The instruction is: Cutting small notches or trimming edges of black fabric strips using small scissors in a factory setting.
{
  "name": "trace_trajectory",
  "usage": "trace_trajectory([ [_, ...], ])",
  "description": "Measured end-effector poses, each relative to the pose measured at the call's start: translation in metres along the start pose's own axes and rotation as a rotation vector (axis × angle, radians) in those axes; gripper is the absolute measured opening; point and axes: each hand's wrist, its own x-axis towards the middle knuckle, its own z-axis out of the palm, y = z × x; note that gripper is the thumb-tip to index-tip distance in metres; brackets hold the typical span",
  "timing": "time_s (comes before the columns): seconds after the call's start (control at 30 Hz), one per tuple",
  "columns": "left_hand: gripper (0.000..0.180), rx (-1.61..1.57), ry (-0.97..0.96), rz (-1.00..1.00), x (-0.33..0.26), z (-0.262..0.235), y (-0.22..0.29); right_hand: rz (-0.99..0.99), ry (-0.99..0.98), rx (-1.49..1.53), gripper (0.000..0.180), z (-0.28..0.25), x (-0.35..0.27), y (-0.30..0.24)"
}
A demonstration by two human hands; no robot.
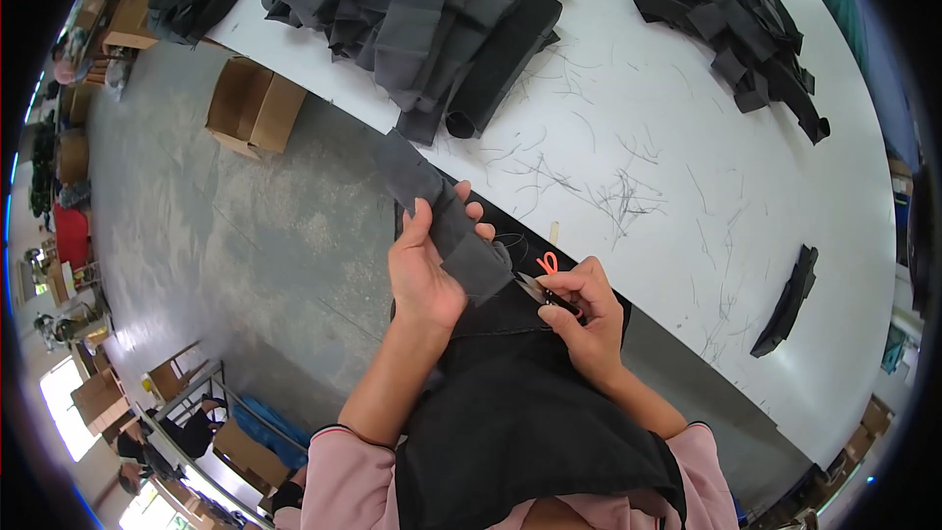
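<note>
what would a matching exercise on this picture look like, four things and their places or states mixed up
1. left hand
2. larger fabric pile
3. right hand
4. nearest open cardboard box

A. holding small snips
B. on the grey floor
C. heaped on the white table
D. holding a dark grey fabric strip

Pairs: 1-D, 2-C, 3-A, 4-B
</note>
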Motion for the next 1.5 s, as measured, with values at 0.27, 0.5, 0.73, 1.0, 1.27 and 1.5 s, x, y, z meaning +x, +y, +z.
trace_trajectory([
  [0.27,0.028,0.001,-0.036,0.019,-0.005,0.002,0.001,0.18,-0.028,0.216,0.026,0.006,0.0,-0.006],
  [0.5,0.03,0.339,-0.034,0.16,-0.016,0.022,-0.001,-0.322,-0.145,-0.447,0.026,-0.001,0.006,-0.02],
  [0.73,0.029,0.371,-0.016,0.099,-0.016,0.023,0.003,-0.429,-0.245,-0.68,0.028,0.006,0.017,-0.024],
  [1.0,0.032,0.434,-0.04,-0.067,-0.015,0.025,0.006,-0.528,-0.353,-0.776,0.026,0.002,0.026,-0.028],
  [1.27,0.035,0.38,-0.014,-0.188,-0.011,0.028,0.007,-0.719,-0.426,-0.857,0.023,-0.007,0.027,-0.018],
  [1.5,0.035,0.381,-0.07,-0.173,-0.009,0.024,0.011,-0.447,-0.268,-0.5,0.029,-0.01,0.028,-0.034],
])
